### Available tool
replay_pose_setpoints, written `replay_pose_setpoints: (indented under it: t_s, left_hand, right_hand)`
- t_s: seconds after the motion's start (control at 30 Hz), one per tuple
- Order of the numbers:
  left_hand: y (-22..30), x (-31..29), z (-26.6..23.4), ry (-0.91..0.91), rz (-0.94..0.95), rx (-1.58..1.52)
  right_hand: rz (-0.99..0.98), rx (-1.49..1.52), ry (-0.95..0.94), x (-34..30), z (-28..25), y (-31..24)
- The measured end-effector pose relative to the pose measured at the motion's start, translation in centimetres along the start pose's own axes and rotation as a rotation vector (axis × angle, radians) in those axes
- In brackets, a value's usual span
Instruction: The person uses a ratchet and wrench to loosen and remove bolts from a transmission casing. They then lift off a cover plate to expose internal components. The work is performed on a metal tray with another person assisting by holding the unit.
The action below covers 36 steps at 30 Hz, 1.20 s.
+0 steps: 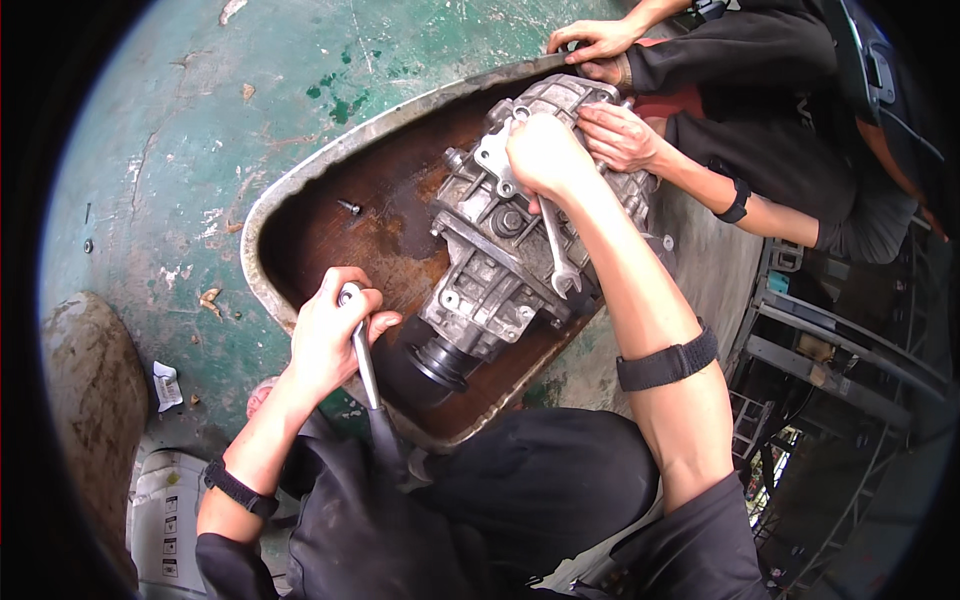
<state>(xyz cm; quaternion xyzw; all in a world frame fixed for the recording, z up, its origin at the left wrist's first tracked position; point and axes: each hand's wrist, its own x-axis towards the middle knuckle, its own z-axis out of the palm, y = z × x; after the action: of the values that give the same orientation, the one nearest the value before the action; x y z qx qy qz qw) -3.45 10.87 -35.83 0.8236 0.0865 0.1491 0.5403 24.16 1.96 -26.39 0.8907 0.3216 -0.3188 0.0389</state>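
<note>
A grey metal gearbox (470,275) lies in a rusty-floored metal tray (330,155). My left hand (330,325) is closed around the upper end of a ratchet wrench (366,372), near the tray's left side, apart from the gearbox. The tool's dark handle hangs down toward my lap. My right hand (548,158) grips a combination wrench (556,245) over the gearbox's upper part. Its open jaw points toward me. A ring end seems to sit at a bolt just beyond my fingers, partly hidden by them. A loose bolt (349,207) lies on the tray floor.
Opposite me crouches another person, with one hand (622,137) on the gearbox and the other (598,42) at the tray's far rim. Metal framework (830,350) stands at the right. A nut (88,246) and scraps lie on the worn green floor (200,110); a white container (170,515) stands lower left.
</note>
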Motion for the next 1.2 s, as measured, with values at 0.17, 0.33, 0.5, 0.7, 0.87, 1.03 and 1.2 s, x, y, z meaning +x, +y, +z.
replay_pose_setpoints:
  t_s: [0.17, 0.33, 0.5, 0.7, 0.87, 1.03, 1.2]
  left_hand:
    - [-0.1, 0.0, -0.1, 0.01, 0.007, 0.003]
    - [-0.1, -0.1, -0.1, 0.007, 0.006, 0.014]
    - [0.1, 0.1, -0.1, 0.001, 0.01, 0.025]
    - [0.0, 0.0, 0.0, 0.013, 0.009, 0.032]
    - [-0.2, -0.1, 0.0, 0.017, 0.014, 0.037]
    - [-0.1, 0.0, 0.0, 0.009, 0.019, 0.053]
    - [0.0, 0.0, 0.0, 0.003, 0.019, 0.052]
  right_hand:
    - [0.035, -0.065, 0.452, -0.7, 1.8, 1.9]
    - [-0.101, -0.205, 0.45, -1.5, 1.3, 2.2]
    - [-0.012, -0.117, 0.348, -1.6, 0.7, 1.1]
    - [-0.084, -0.291, 0.682, -1.3, 1.7, 1.8]
    - [-0.203, -0.347, 0.616, -1.5, 1.5, 3.2]
    - [-0.167, -0.549, 0.484, -1.5, 1.6, 2.1]
    - [-0.131, -0.538, 0.488, -1.2, 2.9, -0.5]
